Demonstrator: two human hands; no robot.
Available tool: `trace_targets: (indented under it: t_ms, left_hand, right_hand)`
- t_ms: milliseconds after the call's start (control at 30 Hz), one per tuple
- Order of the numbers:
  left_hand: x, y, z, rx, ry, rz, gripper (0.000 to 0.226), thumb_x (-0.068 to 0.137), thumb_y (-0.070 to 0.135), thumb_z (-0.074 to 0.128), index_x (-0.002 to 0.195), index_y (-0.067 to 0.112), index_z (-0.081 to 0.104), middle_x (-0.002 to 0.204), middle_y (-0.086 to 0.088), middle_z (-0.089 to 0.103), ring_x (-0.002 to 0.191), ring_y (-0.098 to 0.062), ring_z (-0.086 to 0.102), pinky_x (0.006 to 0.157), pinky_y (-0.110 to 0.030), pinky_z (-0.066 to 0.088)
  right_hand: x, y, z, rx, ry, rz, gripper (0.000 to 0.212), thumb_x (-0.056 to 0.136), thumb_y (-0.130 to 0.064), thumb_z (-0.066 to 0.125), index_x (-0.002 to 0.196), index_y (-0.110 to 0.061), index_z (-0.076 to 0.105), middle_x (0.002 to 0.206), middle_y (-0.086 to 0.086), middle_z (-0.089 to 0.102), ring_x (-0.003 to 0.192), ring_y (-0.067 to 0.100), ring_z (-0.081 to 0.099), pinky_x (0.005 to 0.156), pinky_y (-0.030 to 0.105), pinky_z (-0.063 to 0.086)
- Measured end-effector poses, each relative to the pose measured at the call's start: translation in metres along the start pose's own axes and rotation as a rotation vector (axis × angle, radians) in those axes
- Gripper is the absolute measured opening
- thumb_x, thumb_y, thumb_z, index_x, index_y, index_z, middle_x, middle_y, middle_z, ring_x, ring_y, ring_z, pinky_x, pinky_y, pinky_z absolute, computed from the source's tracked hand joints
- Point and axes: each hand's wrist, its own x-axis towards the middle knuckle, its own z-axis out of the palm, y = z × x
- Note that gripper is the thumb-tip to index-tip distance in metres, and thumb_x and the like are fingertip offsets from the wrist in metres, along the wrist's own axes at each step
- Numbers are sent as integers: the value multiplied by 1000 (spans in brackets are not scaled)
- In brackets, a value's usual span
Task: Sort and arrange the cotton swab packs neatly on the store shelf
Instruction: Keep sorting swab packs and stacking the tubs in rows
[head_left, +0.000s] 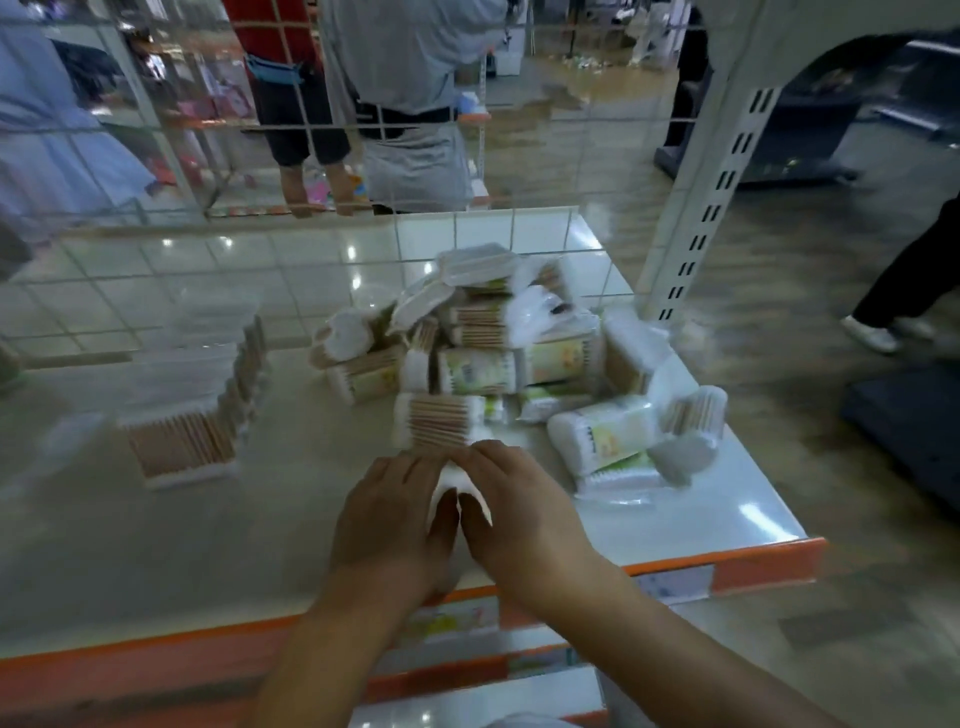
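A jumbled pile of cotton swab packs (498, 338) lies on the white shelf (727, 499) toward its right end. A neat row of stacked packs (197, 395) stands at the left. Close together near the shelf's front, my left hand (389, 525) and my right hand (519, 509) lie over one white pack (452, 483), fingers curved around its sides. Just beyond my fingertips sits a pack with wooden sticks showing (436, 421). Loose packs with green labels (608, 441) lie to the right of my hands.
A wire grid panel (311, 130) backs the shelf, with people standing behind it. A slotted white upright post (711, 208) rises at the right rear. The shelf's orange front edge (753, 566) carries price labels. A person walks in the aisle at right.
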Motion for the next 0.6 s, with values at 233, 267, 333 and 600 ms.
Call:
trace_targets:
  t_ms: [233,267,333,600]
  left_hand:
    - [3,52,13,-120,50,81,32,71,16,64,102,10,64,95,-4,66,84,-26,64,66,-35,51]
    - [5,58,14,-163,51,82,30,75,16,63,104,11,63,98,-2,65,88,-25,62,70,-33,48]
    - [9,70,14,-222,64,90,28,80,20,59,107,14,62,101,2,63,94,-18,56,75,-24,41]
    - [59,91,18,-308,111,230,40,77,32,43,99,9,66,96,-3,64,93,-16,55,78,-25,44]
  right_hand:
    - [-28,29,-37,29,92,-3,42,66,-5,60,108,-9,63,95,5,66,80,25,65,57,32,55]
    - [-30,33,-42,29,112,-2,43,66,-4,59,108,-8,63,97,5,66,82,25,65,60,32,55]
    - [-34,41,-49,47,148,-3,43,66,-1,59,109,-6,63,98,6,66,84,25,64,67,27,50]
    - [-12,90,-79,30,160,-88,42,68,2,62,110,1,62,105,16,62,99,26,55,87,23,39]
